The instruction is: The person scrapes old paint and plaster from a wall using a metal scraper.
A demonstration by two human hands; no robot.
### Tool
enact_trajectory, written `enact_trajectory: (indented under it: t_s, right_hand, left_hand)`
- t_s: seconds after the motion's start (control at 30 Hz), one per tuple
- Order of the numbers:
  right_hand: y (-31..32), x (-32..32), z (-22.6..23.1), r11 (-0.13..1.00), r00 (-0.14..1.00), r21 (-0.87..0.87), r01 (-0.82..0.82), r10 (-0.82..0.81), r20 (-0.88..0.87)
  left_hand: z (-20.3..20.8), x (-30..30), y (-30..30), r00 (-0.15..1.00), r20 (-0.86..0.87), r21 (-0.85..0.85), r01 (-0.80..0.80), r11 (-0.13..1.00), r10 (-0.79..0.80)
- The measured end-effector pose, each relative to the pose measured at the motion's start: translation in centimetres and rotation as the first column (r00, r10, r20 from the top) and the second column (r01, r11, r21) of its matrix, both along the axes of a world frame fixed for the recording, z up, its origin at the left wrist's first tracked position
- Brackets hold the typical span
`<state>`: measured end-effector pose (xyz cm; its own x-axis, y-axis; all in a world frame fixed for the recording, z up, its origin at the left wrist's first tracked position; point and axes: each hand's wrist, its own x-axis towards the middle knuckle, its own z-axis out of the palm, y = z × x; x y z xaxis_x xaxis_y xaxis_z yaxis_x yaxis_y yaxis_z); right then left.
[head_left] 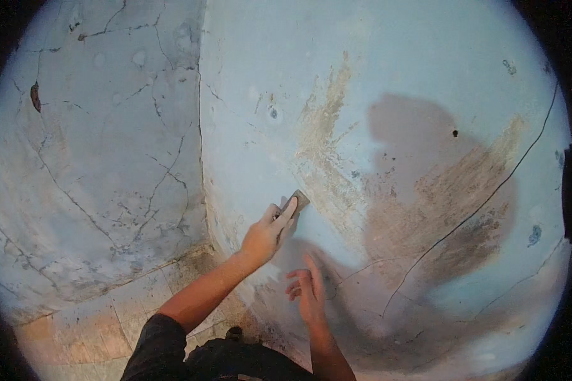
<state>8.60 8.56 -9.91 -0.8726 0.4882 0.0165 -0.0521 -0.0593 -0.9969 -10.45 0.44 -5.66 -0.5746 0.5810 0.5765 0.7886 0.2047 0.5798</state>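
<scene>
My left hand (264,238) is closed around a small scraper (302,199). Its flat, grey-brown end rests at the pale blue wall (260,152), by the lower edge of a bare, scraped patch (327,114). Most of the handle is hidden by my fingers. Lower down and to the right, my right hand (309,292) is raised near the same wall. Its index finger points up while the other fingers are bent loosely, and nothing shows in it.
A greyer, cracked wall (108,152) meets the blue one at a corner on the left. Tiled floor (127,311) runs along its foot. To the right are a second scraped patch (457,190), a long crack (470,222) and a small dark hole (455,133). My shadow falls across that side.
</scene>
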Motion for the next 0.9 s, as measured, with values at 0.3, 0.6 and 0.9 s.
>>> enact_trajectory:
  t_s: [0.3,0.6,0.9]
  right_hand:
    - [2.3,10.3,7.2,0.774,0.866,0.410,0.483,-0.355,-0.351]
    - [6.1,14.3,13.9,0.132,0.569,0.555,0.821,-0.268,-0.777]
    - [9.3,11.8,13.8,-0.121,0.321,0.326,0.938,-0.057,-0.945]
  left_hand:
    - [0.7,-2.2,1.6,0.994,-0.075,0.198,-0.061,0.978,0.077]
    - [-0.8,-3.7,0.4,0.987,-0.140,0.124,-0.063,0.990,0.080]
    - [-0.1,-2.7,0.4,0.984,-0.168,0.063,-0.042,0.997,0.052]
